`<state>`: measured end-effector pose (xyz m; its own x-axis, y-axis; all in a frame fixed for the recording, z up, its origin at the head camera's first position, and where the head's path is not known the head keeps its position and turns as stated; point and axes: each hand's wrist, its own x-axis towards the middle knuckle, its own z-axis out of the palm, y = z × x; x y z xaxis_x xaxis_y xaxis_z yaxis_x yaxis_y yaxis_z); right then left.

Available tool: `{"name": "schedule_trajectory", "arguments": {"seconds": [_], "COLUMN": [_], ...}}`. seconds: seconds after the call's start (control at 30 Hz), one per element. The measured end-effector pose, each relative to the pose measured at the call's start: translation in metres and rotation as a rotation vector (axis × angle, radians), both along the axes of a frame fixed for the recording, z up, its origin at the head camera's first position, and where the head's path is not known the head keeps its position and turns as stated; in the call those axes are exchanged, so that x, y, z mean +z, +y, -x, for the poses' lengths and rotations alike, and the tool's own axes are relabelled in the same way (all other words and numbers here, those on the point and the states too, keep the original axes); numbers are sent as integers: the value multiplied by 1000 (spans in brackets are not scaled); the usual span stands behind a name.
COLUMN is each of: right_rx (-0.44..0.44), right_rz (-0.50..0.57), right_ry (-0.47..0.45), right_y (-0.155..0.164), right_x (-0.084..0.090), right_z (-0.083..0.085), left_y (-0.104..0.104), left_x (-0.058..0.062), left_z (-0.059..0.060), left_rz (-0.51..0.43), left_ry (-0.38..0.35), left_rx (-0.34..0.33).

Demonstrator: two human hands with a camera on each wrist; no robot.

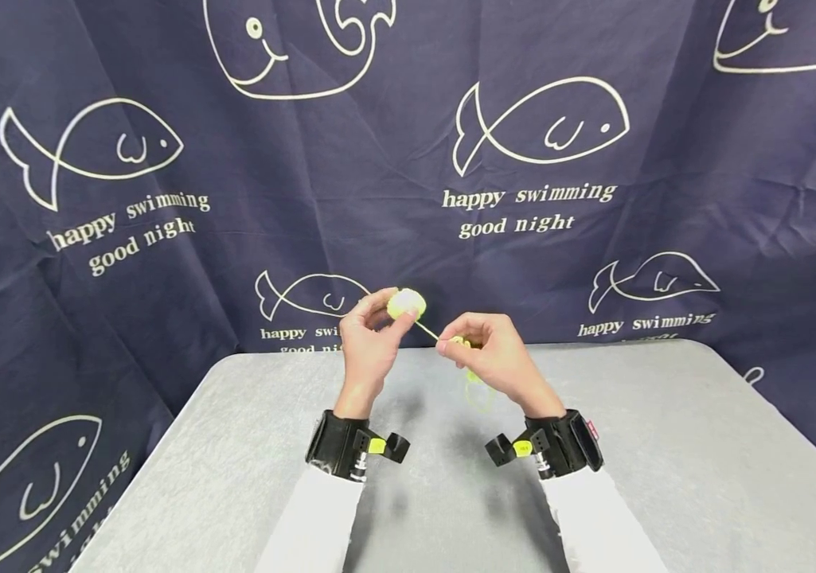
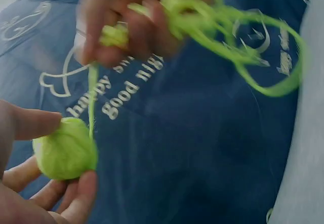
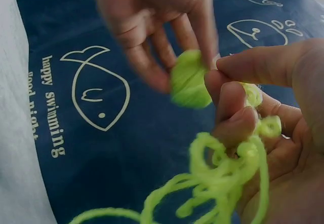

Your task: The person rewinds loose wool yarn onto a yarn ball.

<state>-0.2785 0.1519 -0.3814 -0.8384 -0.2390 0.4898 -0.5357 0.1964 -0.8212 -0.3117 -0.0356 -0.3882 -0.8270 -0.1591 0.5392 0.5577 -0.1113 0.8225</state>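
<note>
A small ball of bright yellow-green yarn (image 2: 66,149) is held between the thumb and fingertips of my left hand (image 1: 370,344). From it a strand of yarn (image 2: 92,100) runs taut to my right hand (image 1: 489,354), whose thumb and forefinger pinch it. A loose bundle of the same yarn (image 3: 223,171) is tucked in the curled fingers of the right hand, and its loops hang out below the palm. Both hands are raised above the table, the left one slightly higher in the head view.
A grey table (image 1: 236,461) lies below the hands. Behind it hangs a dark blue cloth (image 1: 393,175) with white fish drawings and lettering. Each wrist wears a black strap (image 1: 339,446) with a small camera mount.
</note>
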Motion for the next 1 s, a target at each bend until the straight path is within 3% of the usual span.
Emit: {"name": "schedule_trajectory", "arguments": {"seconds": [0.07,0.17,0.33,0.43,0.53,0.63,0.77,0.87,1.0], "right_rx": [1,12,33,47,70,76,56,43,47], "right_rz": [19,74,213,301,382,438,427,370,262], "right_ry": [22,47,58,43,32,31,12,-23,-62], "right_y": [2,6,13,15,16,18,18,17,13], "right_x": [2,4,5,6,5,5,2,0,-3], "right_z": [-2,-3,-3,-3,-3,-1,2,4,5], "left_y": [-1,-3,-10,-13,-14,-14,-15,-16,-14], "left_x": [-2,-4,-2,0,3,7,12,14,17], "left_z": [0,0,-3,-5,-7,-10,-14,-16,-17], "left_rz": [95,209,412,520,560,522,350,181,-70], "left_ry": [-12,-65,-155,-153,-129,-84,5,77,92], "left_rx": [19,-55,-335,-527,-695,-821,-920,-904,-787]}}
